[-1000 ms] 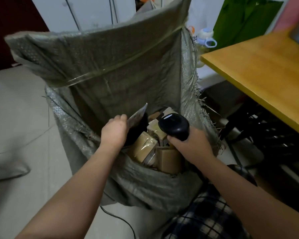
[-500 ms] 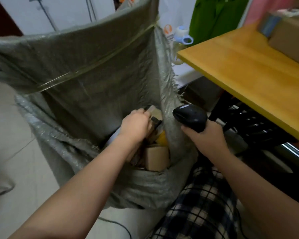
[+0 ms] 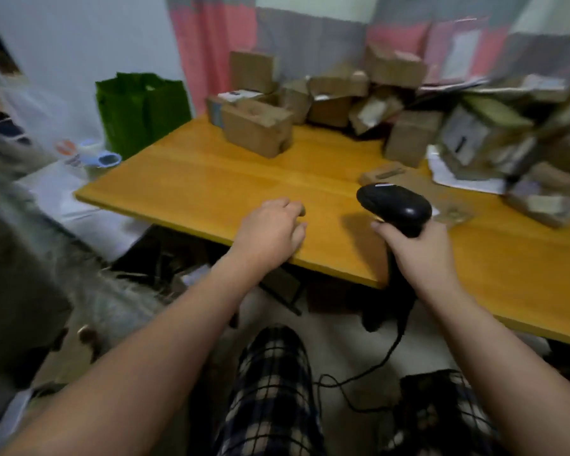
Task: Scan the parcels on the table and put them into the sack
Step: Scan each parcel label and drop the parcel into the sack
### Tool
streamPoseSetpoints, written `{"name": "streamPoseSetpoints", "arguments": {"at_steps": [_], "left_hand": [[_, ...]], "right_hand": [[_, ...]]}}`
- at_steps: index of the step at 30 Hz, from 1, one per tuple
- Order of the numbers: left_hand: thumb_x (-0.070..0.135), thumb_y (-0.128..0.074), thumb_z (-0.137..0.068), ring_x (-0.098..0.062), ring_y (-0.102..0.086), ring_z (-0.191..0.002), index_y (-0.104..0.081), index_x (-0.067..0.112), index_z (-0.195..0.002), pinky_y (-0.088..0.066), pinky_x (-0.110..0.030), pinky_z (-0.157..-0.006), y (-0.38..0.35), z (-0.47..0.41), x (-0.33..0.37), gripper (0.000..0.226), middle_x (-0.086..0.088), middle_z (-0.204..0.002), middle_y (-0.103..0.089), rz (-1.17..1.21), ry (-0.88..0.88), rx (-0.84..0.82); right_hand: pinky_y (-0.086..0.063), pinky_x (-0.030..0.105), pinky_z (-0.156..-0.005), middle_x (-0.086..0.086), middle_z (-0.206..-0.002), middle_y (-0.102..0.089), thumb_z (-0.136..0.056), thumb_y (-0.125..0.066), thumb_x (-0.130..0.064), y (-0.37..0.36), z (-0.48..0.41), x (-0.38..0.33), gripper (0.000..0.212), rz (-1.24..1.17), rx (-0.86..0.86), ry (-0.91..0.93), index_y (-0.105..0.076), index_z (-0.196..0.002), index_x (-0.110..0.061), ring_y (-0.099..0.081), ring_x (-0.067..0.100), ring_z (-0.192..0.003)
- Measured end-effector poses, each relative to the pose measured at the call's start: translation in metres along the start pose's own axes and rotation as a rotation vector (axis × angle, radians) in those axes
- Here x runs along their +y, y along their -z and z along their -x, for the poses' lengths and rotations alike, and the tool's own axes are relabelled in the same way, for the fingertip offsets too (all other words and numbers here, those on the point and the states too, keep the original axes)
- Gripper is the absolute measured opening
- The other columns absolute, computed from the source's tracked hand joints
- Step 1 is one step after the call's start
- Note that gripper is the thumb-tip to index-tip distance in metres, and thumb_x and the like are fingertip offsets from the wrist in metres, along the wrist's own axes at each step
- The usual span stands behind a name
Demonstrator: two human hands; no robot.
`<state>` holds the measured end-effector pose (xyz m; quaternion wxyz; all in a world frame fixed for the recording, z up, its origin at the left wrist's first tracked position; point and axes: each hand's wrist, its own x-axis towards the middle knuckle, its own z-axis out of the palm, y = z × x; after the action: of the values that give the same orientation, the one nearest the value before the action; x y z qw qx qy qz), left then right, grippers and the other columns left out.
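Observation:
Several brown cardboard parcels [image 3: 257,131] lie piled along the back and right of the yellow wooden table [image 3: 211,189]. A flat parcel [image 3: 405,179] lies just behind the scanner. My right hand [image 3: 418,251] grips the handle of a black barcode scanner [image 3: 394,204] above the table's front edge. My left hand [image 3: 270,232] hovers over the front edge with loosely curled fingers and holds nothing. The grey woven sack [image 3: 17,258] is at the far left, blurred, its inside hidden.
A green bag [image 3: 139,110] stands beyond the table's left corner, with a small bottle [image 3: 102,158] beside it. The scanner's cable [image 3: 369,366] hangs to the floor between my knees in checked trousers [image 3: 270,390]. Pink and grey curtains hang behind the table.
My view has swung right from the sack to the table. My left hand has left the sack, empty, and now hovers over the table edge. The scanner moved along in my right hand.

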<state>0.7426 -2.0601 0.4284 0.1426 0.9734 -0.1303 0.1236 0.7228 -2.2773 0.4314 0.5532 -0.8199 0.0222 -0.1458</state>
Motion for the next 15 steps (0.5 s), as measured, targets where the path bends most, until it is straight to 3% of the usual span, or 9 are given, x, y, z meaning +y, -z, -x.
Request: {"name": "streamPoseSetpoints", "arguments": {"at_steps": [3,8,13,15], "left_hand": [[0.034,-0.047,-0.098,-0.026,-0.045,-0.117,-0.054,0.018,-0.125,-0.044,-0.040,-0.089,-0.023,-0.034,0.050,0.032,-0.005,-0.122,-0.052,0.016,-0.113,-0.033],[0.039,-0.051,-0.095,-0.025,-0.041,-0.124,-0.048,0.019,-0.133,-0.036,-0.038,-0.099,-0.055,-0.076,0.109,0.044,-0.006,-0.135,-0.045,-0.004,-0.286,-0.051],[0.065,-0.042,-0.090,-0.022,-0.007,-0.148,-0.024,0.025,-0.151,-0.007,-0.045,-0.119,-0.077,-0.106,0.128,0.076,-0.001,-0.161,-0.012,-0.130,-0.332,-0.241],[0.072,-0.035,-0.087,-0.020,-0.005,-0.148,-0.022,0.029,-0.151,-0.001,-0.049,-0.119,-0.079,-0.109,0.122,0.078,0.002,-0.161,-0.011,-0.153,-0.302,-0.322]], "right_hand": [[-0.040,0.029,-0.058,-0.008,-0.069,-0.061,-0.076,-0.078,-0.031,0.045,-0.009,0.014,0.016,0.004,0.142,-0.072,-0.062,-0.071,-0.028,-0.054,0.006,-0.066],[-0.039,0.028,-0.057,-0.009,-0.066,-0.061,-0.075,-0.078,-0.031,0.082,-0.010,0.032,0.017,0.007,0.194,-0.163,-0.062,-0.069,-0.029,-0.056,0.007,-0.066],[-0.039,0.026,-0.057,-0.010,-0.062,-0.062,-0.077,-0.077,-0.030,0.094,-0.008,0.045,0.017,-0.046,0.232,-0.184,-0.064,-0.067,-0.027,-0.056,0.004,-0.064],[-0.038,0.025,-0.057,-0.010,-0.061,-0.059,-0.077,-0.076,-0.028,0.090,-0.003,0.050,0.018,0.001,0.189,-0.158,-0.063,-0.066,-0.027,-0.055,0.004,-0.064]]}}
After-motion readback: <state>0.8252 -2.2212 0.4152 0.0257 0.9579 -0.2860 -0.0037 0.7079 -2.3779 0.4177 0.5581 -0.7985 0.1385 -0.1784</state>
